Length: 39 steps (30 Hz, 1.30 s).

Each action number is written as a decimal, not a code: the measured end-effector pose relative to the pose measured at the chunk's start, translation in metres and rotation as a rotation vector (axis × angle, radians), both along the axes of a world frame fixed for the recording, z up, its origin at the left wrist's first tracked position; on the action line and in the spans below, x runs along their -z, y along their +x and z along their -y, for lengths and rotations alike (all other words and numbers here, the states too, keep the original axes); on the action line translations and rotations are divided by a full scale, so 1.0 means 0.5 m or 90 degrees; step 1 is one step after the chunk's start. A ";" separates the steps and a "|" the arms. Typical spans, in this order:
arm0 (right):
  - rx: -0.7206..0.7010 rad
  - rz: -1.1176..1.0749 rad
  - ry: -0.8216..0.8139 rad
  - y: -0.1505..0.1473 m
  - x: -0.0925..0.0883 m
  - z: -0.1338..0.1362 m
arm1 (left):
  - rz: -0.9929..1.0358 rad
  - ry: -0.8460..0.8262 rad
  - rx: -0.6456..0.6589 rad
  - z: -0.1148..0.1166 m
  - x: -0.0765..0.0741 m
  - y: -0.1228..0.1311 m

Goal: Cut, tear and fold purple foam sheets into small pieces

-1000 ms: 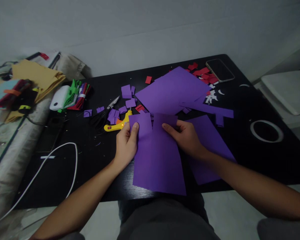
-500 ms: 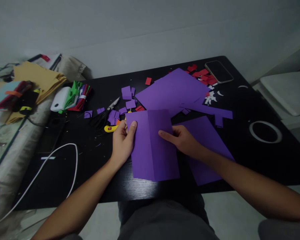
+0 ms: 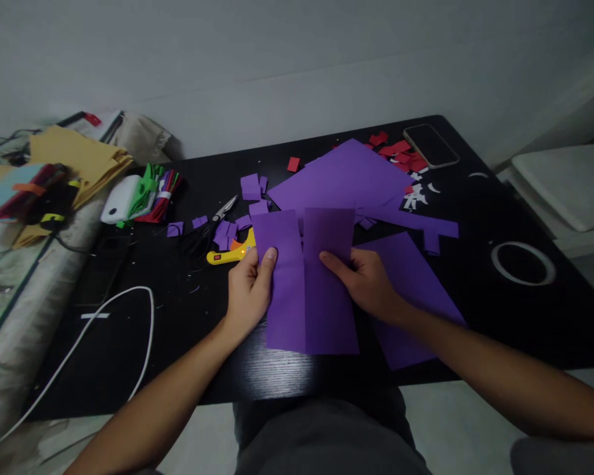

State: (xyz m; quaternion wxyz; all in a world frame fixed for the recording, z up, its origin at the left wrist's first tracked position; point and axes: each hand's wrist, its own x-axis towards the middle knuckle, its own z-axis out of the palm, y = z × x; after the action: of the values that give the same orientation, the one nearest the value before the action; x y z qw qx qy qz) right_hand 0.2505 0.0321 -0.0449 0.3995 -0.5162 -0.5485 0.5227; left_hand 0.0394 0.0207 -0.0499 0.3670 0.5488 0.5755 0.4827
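A purple sheet of paper [image 3: 305,323] with a crease down its middle is held up above the front of the black table. Its upper half is split along the crease, with a gap between the two sides; lower down they still join. My left hand [image 3: 251,284] pinches the left edge, thumb on the front. My right hand [image 3: 369,280] grips the right edge in the same way. Behind the left hand lies a yellow utility knife [image 3: 230,254], partly hidden by the paper. Another purple sheet [image 3: 416,290] lies flat under my right forearm.
Scissors [image 3: 218,221] and small purple scraps [image 3: 225,234] lie to the left. Farther back are a large purple sheet [image 3: 341,178], red scraps [image 3: 400,152], white clippings [image 3: 416,194] and a phone [image 3: 430,145]. A tape roll [image 3: 523,263] lies right; a white cable [image 3: 151,323] loops at left.
The creased sheet was whole half a second ago; its top half has now torn apart along the crease. Both hands have shifted slightly right, still gripping its edges.
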 end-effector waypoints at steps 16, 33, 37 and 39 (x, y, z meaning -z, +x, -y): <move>0.044 0.036 0.037 -0.002 0.001 0.000 | -0.074 0.049 -0.023 -0.001 0.007 -0.003; 0.015 -0.013 -0.015 0.000 -0.011 -0.002 | 0.060 -0.015 0.001 -0.002 0.009 -0.005; 0.036 0.004 0.015 0.002 -0.003 0.000 | 0.037 -0.005 -0.020 0.002 0.018 -0.004; 0.043 0.016 0.028 0.002 -0.002 0.002 | 0.019 0.015 -0.037 0.002 0.020 -0.004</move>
State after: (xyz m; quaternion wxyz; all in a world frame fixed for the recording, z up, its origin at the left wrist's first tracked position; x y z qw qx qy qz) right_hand 0.2515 0.0313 -0.0440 0.4210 -0.5319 -0.5472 0.4904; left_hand 0.0377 0.0196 -0.0601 0.3550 0.5291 0.5801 0.5075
